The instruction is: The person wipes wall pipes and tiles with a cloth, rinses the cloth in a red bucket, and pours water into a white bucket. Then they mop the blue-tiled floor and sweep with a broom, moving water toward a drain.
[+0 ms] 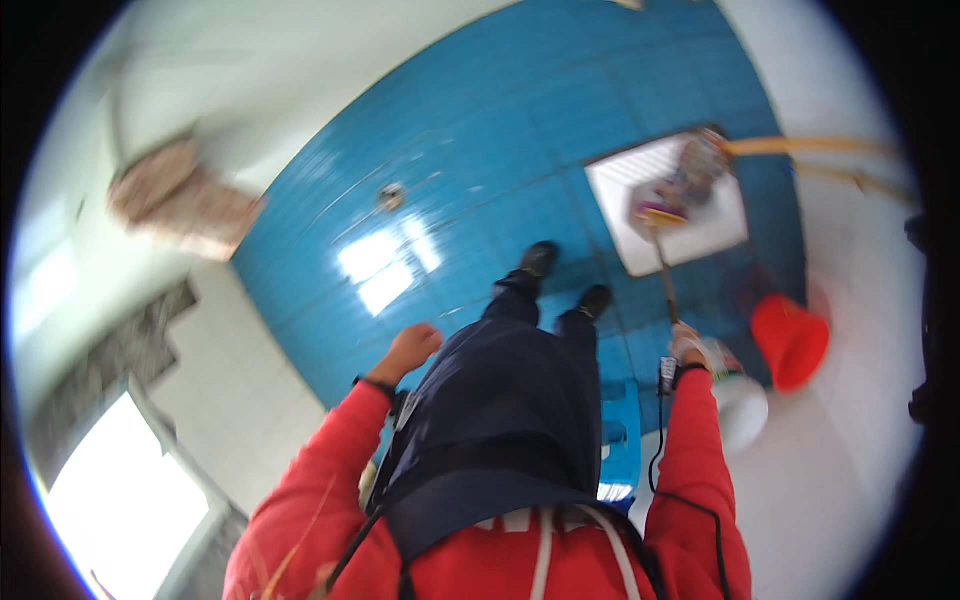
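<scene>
My right hand (686, 343), low on the right, is closed around the wooden handle of a brush (664, 216). The brush's purple and yellow head lies over a white squat toilet pan or floor basin (652, 255), whose exact kind is unclear through blur. A mop head (701, 169) with a yellow handle rests at the basin's far right corner. Beside my right hand are a white bucket (739, 409) and, farther right, a red bucket (787, 345). My left hand (417, 346) hangs near my left thigh with its fingers curled, and nothing shows in it.
Blue floor tiles (517, 150) run between pale walls. A round floor drain (391, 196) lies ahead to the left. A blue plastic stool (621, 435) stands close by my right leg. A second yellow pole (855, 178) leans at the right wall. A pinkish, blurred object (195, 202) is at the left wall.
</scene>
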Available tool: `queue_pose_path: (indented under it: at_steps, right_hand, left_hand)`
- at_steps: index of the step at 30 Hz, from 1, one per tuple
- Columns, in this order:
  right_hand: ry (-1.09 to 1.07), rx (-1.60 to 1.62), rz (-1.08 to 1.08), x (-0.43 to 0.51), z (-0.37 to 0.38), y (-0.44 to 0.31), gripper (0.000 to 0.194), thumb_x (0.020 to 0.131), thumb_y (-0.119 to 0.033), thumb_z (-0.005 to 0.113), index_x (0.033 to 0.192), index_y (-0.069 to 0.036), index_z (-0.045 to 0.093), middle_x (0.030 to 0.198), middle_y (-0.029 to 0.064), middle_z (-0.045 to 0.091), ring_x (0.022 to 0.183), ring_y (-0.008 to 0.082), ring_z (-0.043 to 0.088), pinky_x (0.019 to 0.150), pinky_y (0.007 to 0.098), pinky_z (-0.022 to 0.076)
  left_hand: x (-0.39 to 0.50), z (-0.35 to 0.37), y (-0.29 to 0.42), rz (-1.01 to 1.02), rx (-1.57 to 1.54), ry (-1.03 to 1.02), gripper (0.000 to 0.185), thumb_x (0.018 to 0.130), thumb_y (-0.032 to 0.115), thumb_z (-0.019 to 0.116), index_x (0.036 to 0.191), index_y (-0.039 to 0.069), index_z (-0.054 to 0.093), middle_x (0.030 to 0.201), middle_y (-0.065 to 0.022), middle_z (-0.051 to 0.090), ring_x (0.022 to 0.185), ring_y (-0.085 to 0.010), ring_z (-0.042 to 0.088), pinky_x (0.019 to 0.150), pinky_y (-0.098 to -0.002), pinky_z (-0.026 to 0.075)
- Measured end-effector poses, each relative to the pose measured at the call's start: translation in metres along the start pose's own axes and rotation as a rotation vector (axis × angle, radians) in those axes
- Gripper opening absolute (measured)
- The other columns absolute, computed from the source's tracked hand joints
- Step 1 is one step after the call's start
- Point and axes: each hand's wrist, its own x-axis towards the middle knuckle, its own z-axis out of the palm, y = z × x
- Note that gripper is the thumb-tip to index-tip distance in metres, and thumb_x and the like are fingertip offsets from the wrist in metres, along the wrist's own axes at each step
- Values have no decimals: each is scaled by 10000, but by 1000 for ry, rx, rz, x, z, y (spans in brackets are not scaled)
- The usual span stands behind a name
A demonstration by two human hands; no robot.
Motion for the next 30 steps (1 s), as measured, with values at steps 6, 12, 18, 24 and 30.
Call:
queue_pose_path:
  at_steps: [6, 12, 18, 24, 30]
  right_hand:
    - [-84, 1092, 945, 12, 22, 7, 332, 851, -425, 521, 700, -143, 433, 495, 30, 385, 364, 151, 362, 321, 303, 234]
    - [-165, 598, 301, -66, -15, -3, 85, 836, -187, 511, 846, -105, 534, 630, 61, 496, 490, 184, 492, 401, 292, 390]
    - [-296, 1148, 318, -124, -125, -126, 124, 813, -69, 510, 931, -96, 539, 631, 29, 474, 477, 113, 444, 400, 259, 375]
    - [-396, 1229, 249, -91, -187, -213, 72, 822, -63, 517, 888, -45, 494, 668, 26, 481, 496, 112, 450, 418, 246, 396]
    - [-482, 1293, 67, -89, -236, -267, 181, 858, -136, 516, 1016, -49, 505, 704, 21, 497, 533, 106, 466, 436, 231, 397]
  left_hand:
    - [-9, 13, -1, -104, -301, 101, 217, 853, 200, 568, 885, -10, 617, 744, -65, 643, 679, -136, 599, 653, -279, 480]
    - [-5, 11, 17, -106, -439, 87, 261, 777, 300, 619, 882, 62, 649, 779, -90, 665, 734, -219, 637, 681, -340, 491]
    - [25, -26, 90, 299, -294, 291, 262, 761, 326, 591, 869, 97, 657, 833, -133, 659, 815, -330, 621, 696, -427, 489]
    - [64, -24, 213, 659, 35, 184, 366, 676, 195, 644, 1039, 157, 612, 930, -103, 647, 878, -308, 616, 725, -427, 494]
    - [61, -8, 266, 886, 190, 303, 436, 690, 147, 662, 1114, 208, 578, 982, -155, 512, 885, -335, 597, 700, -418, 496]
